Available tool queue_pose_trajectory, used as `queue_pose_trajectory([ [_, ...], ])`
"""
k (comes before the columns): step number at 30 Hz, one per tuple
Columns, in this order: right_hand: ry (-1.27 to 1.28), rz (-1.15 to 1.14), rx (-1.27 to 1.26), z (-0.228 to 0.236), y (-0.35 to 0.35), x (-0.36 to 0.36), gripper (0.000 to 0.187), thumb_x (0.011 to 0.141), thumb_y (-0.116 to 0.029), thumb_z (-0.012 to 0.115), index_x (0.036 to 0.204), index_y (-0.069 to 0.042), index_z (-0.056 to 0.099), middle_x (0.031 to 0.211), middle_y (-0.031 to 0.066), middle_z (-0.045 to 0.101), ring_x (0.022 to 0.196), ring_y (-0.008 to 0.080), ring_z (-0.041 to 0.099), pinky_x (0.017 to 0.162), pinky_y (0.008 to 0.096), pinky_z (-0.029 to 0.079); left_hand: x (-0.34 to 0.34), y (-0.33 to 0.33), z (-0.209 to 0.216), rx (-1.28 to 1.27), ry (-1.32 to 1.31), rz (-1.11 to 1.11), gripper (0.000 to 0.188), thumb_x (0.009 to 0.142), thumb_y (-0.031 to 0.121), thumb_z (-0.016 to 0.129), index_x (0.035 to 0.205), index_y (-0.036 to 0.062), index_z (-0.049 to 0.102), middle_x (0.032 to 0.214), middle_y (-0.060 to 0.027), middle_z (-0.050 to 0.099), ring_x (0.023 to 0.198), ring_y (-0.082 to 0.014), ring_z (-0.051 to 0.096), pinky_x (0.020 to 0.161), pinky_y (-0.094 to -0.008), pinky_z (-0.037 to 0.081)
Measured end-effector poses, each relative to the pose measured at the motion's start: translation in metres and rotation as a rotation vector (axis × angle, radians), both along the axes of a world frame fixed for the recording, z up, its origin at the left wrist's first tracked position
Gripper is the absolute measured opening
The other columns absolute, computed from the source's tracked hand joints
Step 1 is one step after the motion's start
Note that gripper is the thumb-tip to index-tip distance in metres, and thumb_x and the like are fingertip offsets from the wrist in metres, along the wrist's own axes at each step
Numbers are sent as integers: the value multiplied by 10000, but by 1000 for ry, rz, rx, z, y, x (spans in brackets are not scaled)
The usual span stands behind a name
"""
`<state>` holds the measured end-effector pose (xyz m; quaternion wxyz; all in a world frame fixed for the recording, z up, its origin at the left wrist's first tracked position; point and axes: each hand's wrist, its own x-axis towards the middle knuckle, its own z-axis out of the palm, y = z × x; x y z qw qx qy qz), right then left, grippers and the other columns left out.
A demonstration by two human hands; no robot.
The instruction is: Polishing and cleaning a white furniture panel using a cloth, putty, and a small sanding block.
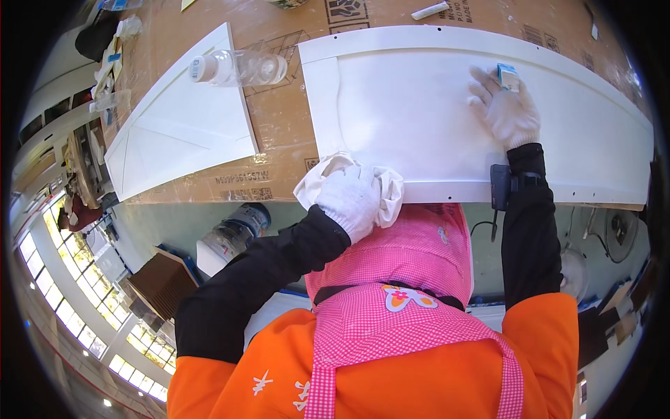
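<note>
My left hand (347, 199), in a white knit glove, is closed on a bunched white cloth (388, 183) at the near edge of a large white panel (419, 105). The cloth hangs partly past that edge. Farther right, my right hand (515, 117), gloved too, is over the panel with a small blue-and-white block (509, 78) at its fingers. What the block is I cannot make out. The panel is flat, with a raised border and small dark holes along its rims.
To the left lies a white triangular panel (188, 122), with a clear plastic bottle (258, 68) on its side across its edge. Brown printed cardboard (283, 129) covers the table. A white stick-like piece (430, 10) lies at the back. Below the table edge stands a clear tub (234, 234).
</note>
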<state>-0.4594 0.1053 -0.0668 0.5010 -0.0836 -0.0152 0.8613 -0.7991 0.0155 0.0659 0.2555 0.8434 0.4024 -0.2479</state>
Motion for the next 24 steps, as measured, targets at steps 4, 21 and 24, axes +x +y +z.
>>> queue_pose_trajectory([
  [4,13,11,2,-1,1,-1,562,1020,-395,563,1378,31,486,1557,298,370,1358,459,471,1116,572,420,-8,4,8,-27,-41,19,333,854,313,646,1072,61,656,997,-151,690,983,-308,685,806,-438,560],
  [21,-35,16,-2,-4,6,4,552,991,-347,614,1359,49,503,1584,281,340,1371,461,463,1116,581,426,-93,22,-61,397,-319,436,239,953,189,570,1167,82,579,1122,-93,632,1061,-280,622,897,-361,536],
  [24,-4,40,-15,-5,7,7,543,996,-344,603,1349,57,507,1594,277,327,1377,463,454,1117,584,424,-87,-4,-60,404,-298,421,238,919,203,596,1128,90,608,1075,-108,634,1036,-301,626,925,-405,515],
])
